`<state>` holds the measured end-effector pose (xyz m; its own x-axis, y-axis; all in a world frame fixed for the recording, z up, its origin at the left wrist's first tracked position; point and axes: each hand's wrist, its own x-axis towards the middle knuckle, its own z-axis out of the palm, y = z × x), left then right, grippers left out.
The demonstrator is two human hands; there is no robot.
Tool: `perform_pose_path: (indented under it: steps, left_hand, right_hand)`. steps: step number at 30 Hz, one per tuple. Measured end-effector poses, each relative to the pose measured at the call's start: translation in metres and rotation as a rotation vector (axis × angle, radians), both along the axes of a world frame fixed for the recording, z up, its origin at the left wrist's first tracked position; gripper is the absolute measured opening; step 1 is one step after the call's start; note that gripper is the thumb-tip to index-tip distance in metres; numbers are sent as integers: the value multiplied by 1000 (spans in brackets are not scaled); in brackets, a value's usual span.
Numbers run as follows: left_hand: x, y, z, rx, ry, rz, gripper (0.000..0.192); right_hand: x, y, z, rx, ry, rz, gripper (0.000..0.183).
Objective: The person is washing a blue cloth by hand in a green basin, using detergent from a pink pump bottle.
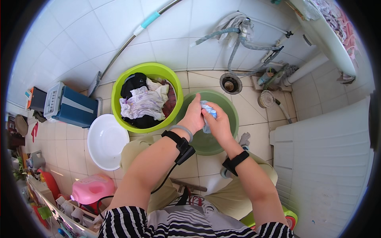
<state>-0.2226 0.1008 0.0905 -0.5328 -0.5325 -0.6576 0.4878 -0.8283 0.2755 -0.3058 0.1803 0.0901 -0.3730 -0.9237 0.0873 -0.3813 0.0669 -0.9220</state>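
Note:
A light blue cloth [206, 128], bunched up small, is pressed between my two hands above a green plastic basin [233, 114]. My left hand [195, 114] bears against its left side, with the thumb pointing up and the other fingers mostly hidden. From the right, my right hand [219, 120] curls its fingers and thumb around the cloth. The inside of the basin looks smooth and green below; whether it contains water I cannot tell. Touching the basin on its left is a lime-green tub [116, 98] filled with laundry, including a white patterned garment [143, 102] and black pieces.
A white basin [105, 142] stands left of my knee, with a blue bin [77, 105] beyond it. The pink detergent jug [93, 188] is at lower left. A floor drain [230, 84] lies ahead, near a grey hose [233, 56]. At right rises a white ribbed panel [321, 166].

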Motion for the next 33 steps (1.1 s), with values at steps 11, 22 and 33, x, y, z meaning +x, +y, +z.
perform_pose_path:
  steps: [11,22,33]
  left_hand:
    - [-24,25,1,-339,-250,-5,31]
    - [-23,32,-3,-289,-287,-68,22]
    - [0,12,-34,-309,78,24,18]
  right_hand:
    - [-44,-8,-45,166,-119,-305,38]
    - [-20,-15,-17,155,-15,-331,33]
    - [22,-5,25,-23,106,-226,16]
